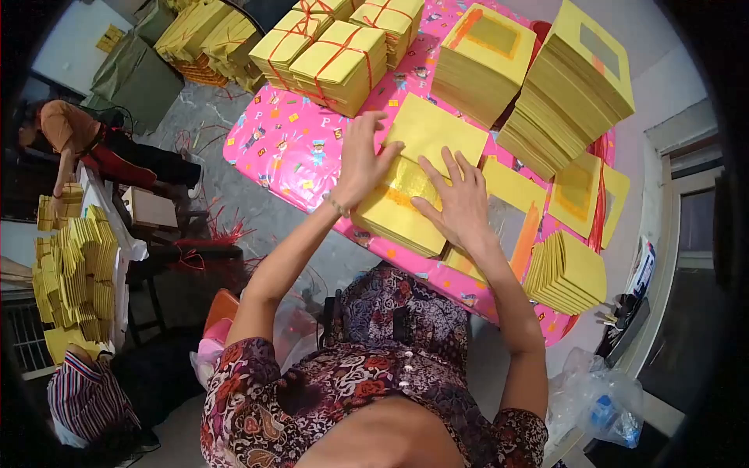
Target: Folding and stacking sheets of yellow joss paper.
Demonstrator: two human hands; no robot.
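Note:
In front of me lies a stack of yellow paper (394,222) with a shiny patch and an orange smear on its top sheet. The far part of that top is a plain yellow flap (437,129), standing slightly raised or folded over. My left hand (363,156) is at the flap's left edge, thumb on the paper and fingers apart. My right hand (460,199) rests on the paper at the right with its fingers spread. A sheet with a grey panel and an orange stripe (527,226) lies partly under my right wrist.
A pink patterned tablecloth (289,148) covers the table. Bundles tied with red string (339,62) stand far left; tall yellow stacks (569,86) stand far right. Folded yellow papers (566,269) sit near right. Another person (86,140) works at a side table with yellow bundles (78,273).

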